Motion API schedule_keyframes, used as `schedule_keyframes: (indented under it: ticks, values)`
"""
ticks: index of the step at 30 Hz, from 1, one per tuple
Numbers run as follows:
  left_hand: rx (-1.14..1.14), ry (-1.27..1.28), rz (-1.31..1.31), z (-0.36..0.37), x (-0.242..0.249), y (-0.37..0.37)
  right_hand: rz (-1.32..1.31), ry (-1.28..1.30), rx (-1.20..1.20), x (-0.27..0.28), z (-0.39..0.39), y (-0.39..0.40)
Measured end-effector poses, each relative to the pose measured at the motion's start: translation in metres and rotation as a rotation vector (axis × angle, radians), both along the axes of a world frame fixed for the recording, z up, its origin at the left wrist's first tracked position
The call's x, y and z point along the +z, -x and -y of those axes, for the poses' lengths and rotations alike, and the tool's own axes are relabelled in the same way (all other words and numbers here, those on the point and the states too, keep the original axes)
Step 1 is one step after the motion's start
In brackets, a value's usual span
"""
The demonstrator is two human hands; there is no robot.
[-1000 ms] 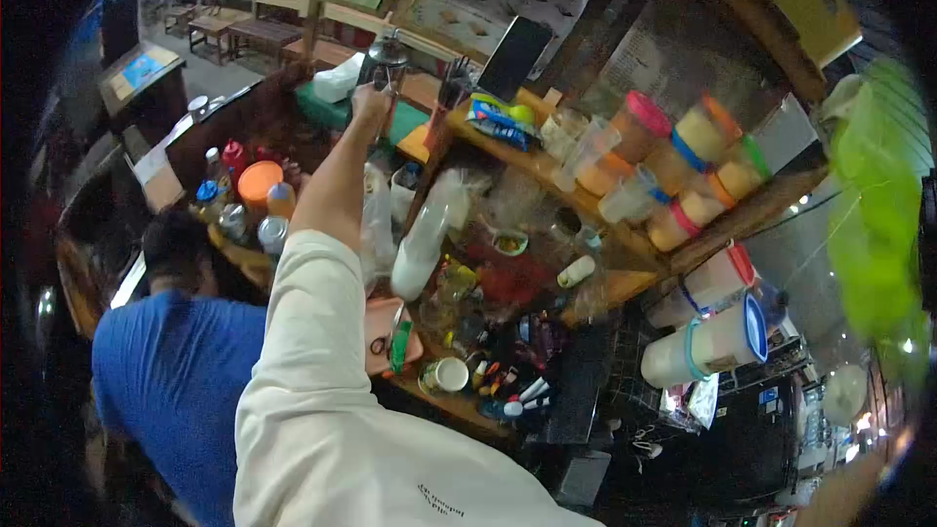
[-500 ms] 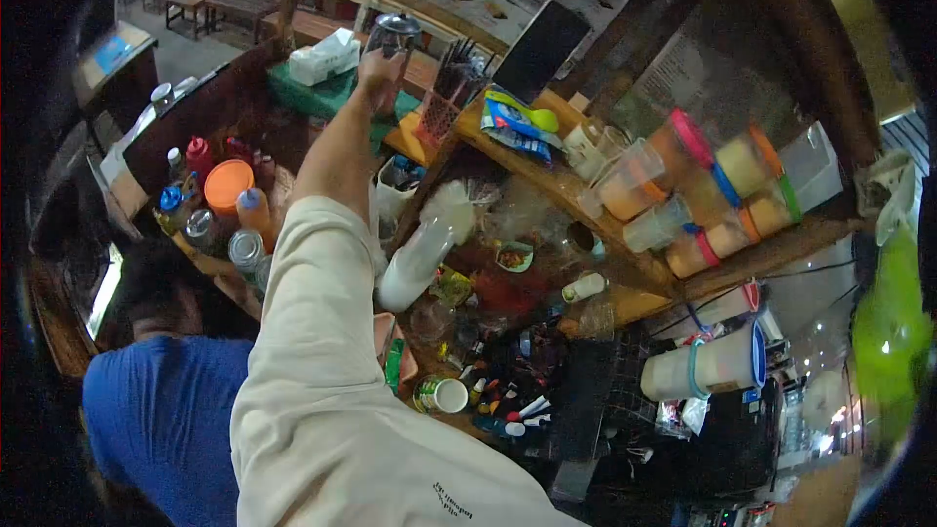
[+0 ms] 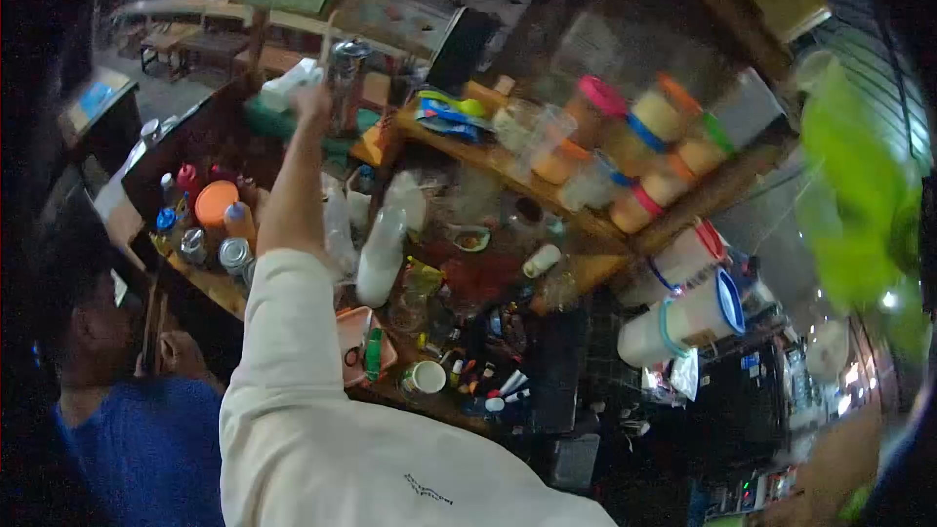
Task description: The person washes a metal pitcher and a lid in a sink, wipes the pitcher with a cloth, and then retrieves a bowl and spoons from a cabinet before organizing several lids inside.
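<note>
My left hand (image 3: pixel 312 105) reaches out at the far end of my outstretched arm, its fingers smeared by motion. It is between a white tissue pack (image 3: pixel 291 85) on a green cloth (image 3: pixel 265 117) and a tall clear container with a metal lid (image 3: pixel 348 83), overlapping the edge of the pack in this view. I cannot tell whether the fingers grip anything. Beneath the forearm, a white-filled plastic bag (image 3: pixel 381 259) stands upright on the counter. My right hand is out of view.
Sauce bottles and an orange lid (image 3: pixel 217 203) crowd the left counter. Tubs with coloured lids (image 3: pixel 649 200) line a wooden shelf (image 3: pixel 508 171). A person in a blue shirt (image 3: pixel 142 459) is at lower left. A bright green shape (image 3: pixel 849 195) appears at right.
My left hand has shifted left, from in front of the metal-lidded container towards the tissue pack. The view has turned, and the person in blue now shows a raised hand.
</note>
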State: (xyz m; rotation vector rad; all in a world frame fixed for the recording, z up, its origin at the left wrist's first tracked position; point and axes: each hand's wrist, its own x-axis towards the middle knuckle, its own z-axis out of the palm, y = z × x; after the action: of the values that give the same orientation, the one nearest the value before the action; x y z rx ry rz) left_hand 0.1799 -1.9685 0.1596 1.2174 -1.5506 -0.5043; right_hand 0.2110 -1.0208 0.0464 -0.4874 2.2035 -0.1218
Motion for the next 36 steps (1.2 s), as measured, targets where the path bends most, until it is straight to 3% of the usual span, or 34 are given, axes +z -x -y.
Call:
schedule_keyframes:
  ticks: [2,5,8,11,14,17,19,21,23,25,26,28,30,32,33,34,35,36]
  values:
    - [-0.028,0.046,-0.811,-0.037,0.007,-0.029,-0.006,0.037,-0.011,-0.011,-0.028,-0.008]
    - [-0.051,0.033,-1.143,-0.103,0.002,-0.078,-0.015,0.090,-0.052,-0.040,-0.085,-0.025]
    - [-0.035,0.137,-1.106,-0.224,0.011,-0.122,-0.013,0.116,-0.134,-0.084,-0.159,-0.044]
    - [0.011,0.350,-0.922,-0.387,0.051,-0.149,0.010,0.109,-0.231,-0.141,-0.241,-0.073]
    - [-0.109,0.532,-0.717,-0.563,0.080,-0.161,0.057,0.072,-0.328,-0.197,-0.317,-0.116]
    - [-0.466,0.656,-0.448,-0.700,0.091,-0.164,0.098,0.041,-0.401,-0.250,-0.382,-0.169]
    - [-0.882,0.729,-0.130,-0.767,0.096,-0.163,0.108,0.019,-0.435,-0.282,-0.417,-0.205]
    - [-1.407,0.558,-0.533,-0.848,0.079,-0.129,0.099,0.014,-0.488,-0.297,-0.446,-0.238]
    - [-1.604,0.508,-0.138,-0.915,0.063,-0.118,0.099,0.037,-0.635,-0.258,-0.467,-0.254]
    - [-1.834,0.599,-0.060,-0.980,0.054,-0.105,-0.076,0.146,-0.854,-0.193,-0.461,-0.271]
    - [-1.908,0.608,-0.060,-1.015,0.052,-0.098,-0.119,0.155,-0.854,-0.190,-0.470,-0.269]
    - [-2.202,0.647,-0.028,-1.071,0.042,-0.088,-0.076,0.206,-1.082,-0.196,-0.473,-0.279]
    - [-2.514,0.505,-0.049,-1.110,0.035,-0.081,0.012,0.266,-1.389,-0.212,-0.463,-0.298]
    - [-2.754,0.488,-0.066,-1.155,0.057,-0.080,-0.094,0.134,-1.168,-0.259,-0.464,-0.314]
    - [-3.104,-0.003,-0.021,-1.175,0.078,-0.075,-0.087,0.133,-1.244,-0.248,-0.459,-0.314]
    - [-3.363,-0.582,0.072,-1.195,0.095,-0.080,0.085,0.138,-1.396,-0.229,-0.454,-0.322]
    - [-3.662,-0.963,-0.106,-1.213,0.101,-0.076,0.259,0.152,-1.539,-0.205,-0.447,-0.323]
    - [-3.871,-1.458,-0.333,-1.232,0.109,-0.071,0.253,0.160,-1.612,-0.192,-0.440,-0.324]
